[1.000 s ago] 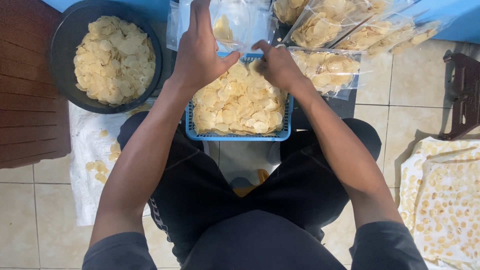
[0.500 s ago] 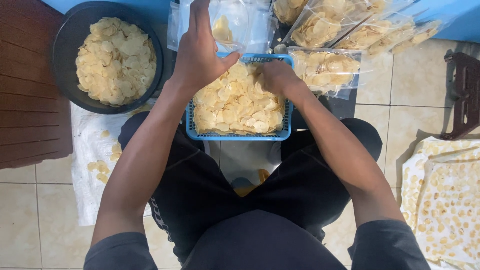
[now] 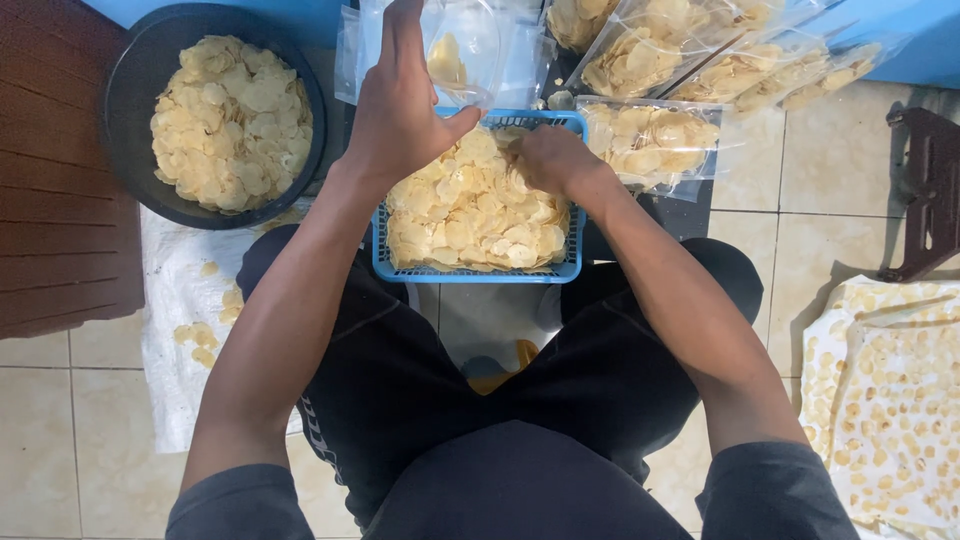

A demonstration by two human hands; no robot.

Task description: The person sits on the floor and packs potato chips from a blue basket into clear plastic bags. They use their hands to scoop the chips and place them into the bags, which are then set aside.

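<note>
— So which step is this, would you say?
— Filling, I judge. The left hand [image 3: 400, 115] holds a clear plastic bag [image 3: 462, 50] open above the blue plastic mesh basket [image 3: 478, 270] of pale yellow chips, with a few chips already inside the bag.
— And the right hand [image 3: 545, 160]?
— Palm down in the basket's far right corner, fingers curled into the chips; whether it has closed on any I cannot tell.
— What does the next move call for?
— Probably lifting a handful to the bag's mouth without spilling.
— How are the arms posed?
— Both reach forward over the knees; the left is raised, its thumb spread from the fingers, pinching the bag's edge.
</note>
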